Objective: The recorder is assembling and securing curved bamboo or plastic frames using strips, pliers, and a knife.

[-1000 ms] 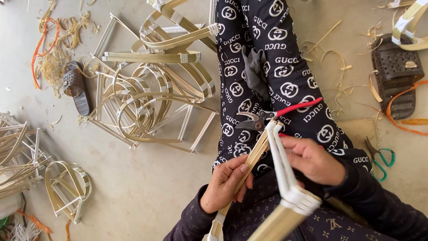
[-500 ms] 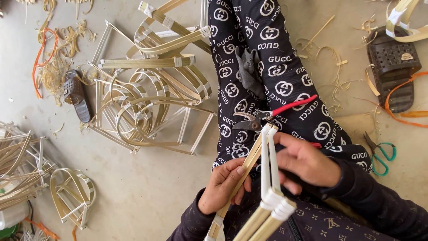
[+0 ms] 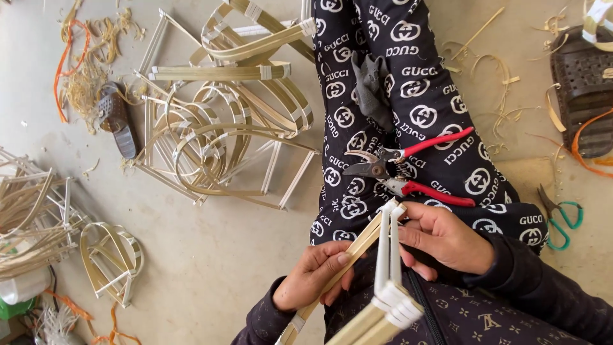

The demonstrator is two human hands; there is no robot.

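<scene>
My left hand (image 3: 314, 276) grips a flat pale bamboo strip (image 3: 350, 253) that runs up and right to a corner of a small bamboo frame (image 3: 386, 268). My right hand (image 3: 447, 239) pinches the frame's upright strips near that taped corner. The frame's bundled lower end shows at the bottom edge. Red-handled pruning shears (image 3: 403, 170) lie open on my patterned black trouser leg (image 3: 408, 115), just above both hands. A dark grey glove (image 3: 373, 89) lies on the leg further up.
A pile of finished curved bamboo frames (image 3: 223, 121) lies on the concrete floor at upper left, more strips (image 3: 32, 223) at the left edge. Green-handled scissors (image 3: 562, 217) lie right of my leg. A dark sandal (image 3: 118, 118) lies left, another (image 3: 584, 89) at top right.
The view shifted slightly upward. My hands have turned the frame more upright, and my right hand has slid to the taped corner.
</scene>
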